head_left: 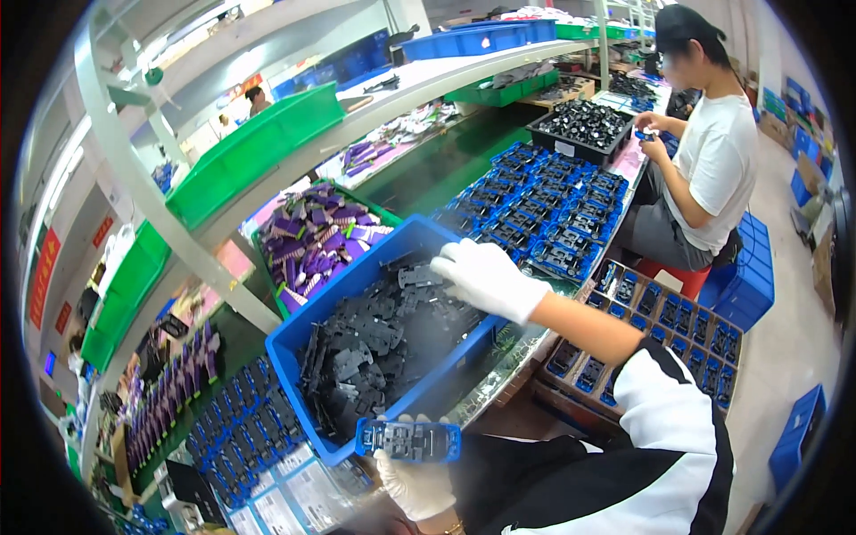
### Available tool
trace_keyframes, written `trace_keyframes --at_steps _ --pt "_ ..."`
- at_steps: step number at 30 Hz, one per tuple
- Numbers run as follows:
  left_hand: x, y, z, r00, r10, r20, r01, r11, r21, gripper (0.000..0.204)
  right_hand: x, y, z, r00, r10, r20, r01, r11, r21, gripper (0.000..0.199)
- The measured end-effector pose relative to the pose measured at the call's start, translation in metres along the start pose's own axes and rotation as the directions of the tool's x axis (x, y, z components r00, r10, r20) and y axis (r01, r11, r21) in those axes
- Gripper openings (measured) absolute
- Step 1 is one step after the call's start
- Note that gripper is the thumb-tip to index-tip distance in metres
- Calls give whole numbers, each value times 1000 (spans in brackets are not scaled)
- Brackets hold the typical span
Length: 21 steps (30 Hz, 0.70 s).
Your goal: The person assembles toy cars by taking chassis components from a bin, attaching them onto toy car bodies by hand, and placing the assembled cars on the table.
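The left hand (415,481), in a white glove, grasps a small blue plastic holder (408,440) by its lower edge and keeps it flat in front of the body, just at the near corner of a blue bin (308,325). The holder has dark pieces seated in its slots, but the view is too small to tell if all slots are filled. The right hand (486,278), also in a white glove, reaches over the far rim of the bin and its fingers curl down onto the heap of black plastic parts (374,343) inside; I cannot tell if it already pinches one part or only touches the heap. The bin is tilted and is still quite full, so I judge that much of the loading work is left. On the green bench behind the bin, many blue holders (544,209) lie in close rows, and more of them lie at the lower left (245,423); these look already loaded, so a good part seems done. A green tray with purple parts (316,236) stands just beside the bin on its far left side. A cardboard box with divided cells (664,325) stands under the right forearm. Further along the bench, another person in a white shirt (718,165) sits and works beside a black tray of dark parts (581,125).
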<state>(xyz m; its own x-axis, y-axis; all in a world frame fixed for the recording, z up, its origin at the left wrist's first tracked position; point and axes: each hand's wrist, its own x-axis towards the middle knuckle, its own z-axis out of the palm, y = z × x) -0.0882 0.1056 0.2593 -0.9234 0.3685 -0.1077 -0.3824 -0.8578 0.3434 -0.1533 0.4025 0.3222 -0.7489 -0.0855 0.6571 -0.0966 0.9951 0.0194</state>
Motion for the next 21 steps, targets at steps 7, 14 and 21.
trace_keyframes --at_steps 7,14,21 --pt "11 12 -18 991 -109 81 111 994 -17 62 10 59 57 926 156 344 -52 955 -293 10" --pt "11 23 6 992 -97 83 95 995 37 63 -2 17 8 891 447 -86 -339 777 531 22" --pt "16 35 29 965 -145 218 150 989 -5 73 -26 -85 -40 672 420 610 -647 -68 760 28"
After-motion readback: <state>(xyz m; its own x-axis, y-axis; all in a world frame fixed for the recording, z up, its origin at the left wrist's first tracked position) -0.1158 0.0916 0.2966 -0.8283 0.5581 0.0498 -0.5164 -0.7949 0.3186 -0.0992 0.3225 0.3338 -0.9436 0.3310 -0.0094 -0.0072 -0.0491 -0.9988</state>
